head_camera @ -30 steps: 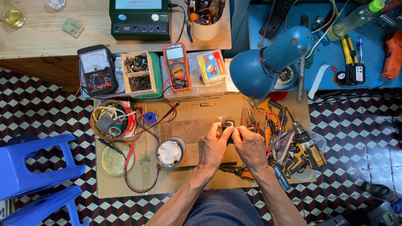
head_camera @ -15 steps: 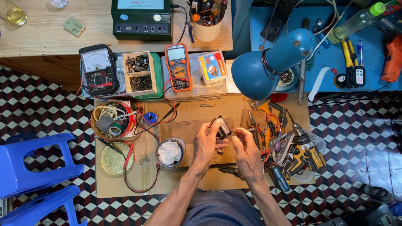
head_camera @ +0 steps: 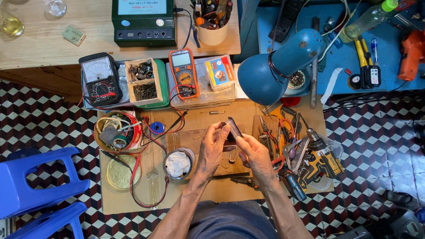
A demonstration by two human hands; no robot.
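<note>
Both hands meet over the middle of the low wooden tabletop (head_camera: 212, 194), gripping one small dark flat part (head_camera: 233, 129) between them. The left hand (head_camera: 214, 148) closes its fingers on the part's near-left edge, and the right hand (head_camera: 253, 151) pinches its lower right side, so the piece stands tilted on edge, lifted clear of the worn wooden block (head_camera: 195, 146) beneath. Holding it well seems to call for light fingertip pressure on the edges only, with wrists kept low and the part under the blue lamp (head_camera: 281, 66). The part looks thin, rigid and matte black; finer detail is too small to tell. To the right lies a heap of metal pliers and cutters (head_camera: 276, 132). To the left sits a round tin (head_camera: 178, 163) holding something white.
</note>
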